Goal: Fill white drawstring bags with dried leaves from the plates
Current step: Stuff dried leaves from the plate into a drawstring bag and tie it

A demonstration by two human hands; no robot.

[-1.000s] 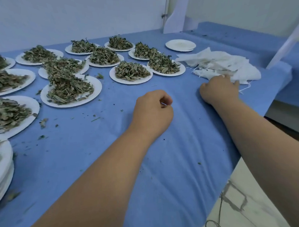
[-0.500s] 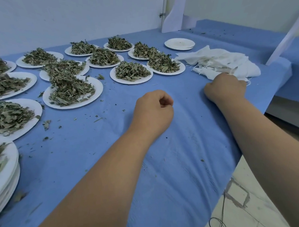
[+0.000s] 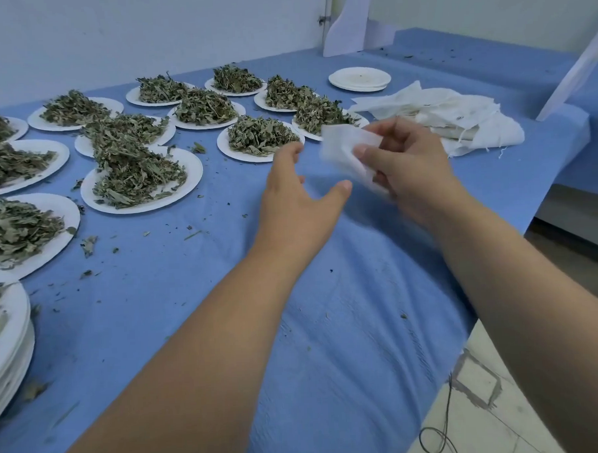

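Note:
My right hand holds a small white drawstring bag above the blue table, pinched between thumb and fingers. Just left of the bag, my left hand hovers with fingers spread and nothing in it. A heap of more white bags lies at the right behind my right hand. Several white plates piled with dried leaves cover the left and middle of the table; the nearest to my hands is a plate of leaves, and a larger one sits further left.
A stack of bare white plates stands at the back right. Another plate stack sits at the near left edge. Leaf crumbs litter the blue cloth. The table edge drops off at the right to a tiled floor with a black cable.
My right hand has lifted a white bag off the heap and brought it toward me. My left hand, a loose fist before, has opened and risen toward the bag.

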